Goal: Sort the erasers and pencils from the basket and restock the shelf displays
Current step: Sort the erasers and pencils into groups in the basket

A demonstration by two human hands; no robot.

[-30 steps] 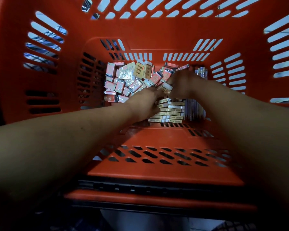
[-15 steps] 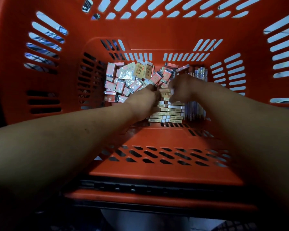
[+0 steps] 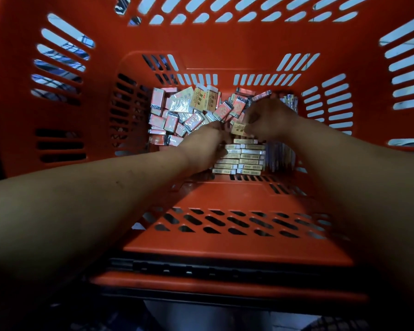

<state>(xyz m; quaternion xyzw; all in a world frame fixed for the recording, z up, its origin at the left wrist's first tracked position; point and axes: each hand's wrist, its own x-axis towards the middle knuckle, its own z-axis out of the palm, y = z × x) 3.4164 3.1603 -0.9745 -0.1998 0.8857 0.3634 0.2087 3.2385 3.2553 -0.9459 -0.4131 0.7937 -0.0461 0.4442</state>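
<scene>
Both my arms reach deep into an orange plastic basket (image 3: 225, 44). On its floor lies a loose heap of pink boxed erasers (image 3: 175, 118) and some larger yellow eraser boxes (image 3: 202, 99). A neat stack of yellow erasers (image 3: 244, 158) stands in two columns near the front. My right hand (image 3: 270, 118) pinches one yellow eraser (image 3: 238, 128) just above that stack. My left hand (image 3: 204, 144) rests against the stack's left side with curled fingers; what it holds is hidden. Packs of pencils (image 3: 279, 158) lie along the right of the stack.
The basket's slotted walls rise steeply on all sides, leaving only a small floor area. Its near wall (image 3: 225, 225) and dark rim sit below my forearms. More pencil ends (image 3: 289, 101) show behind my right hand.
My right hand has drawn a yellow eraser from the loose heap toward the stack. My left hand stayed at the stack's left side.
</scene>
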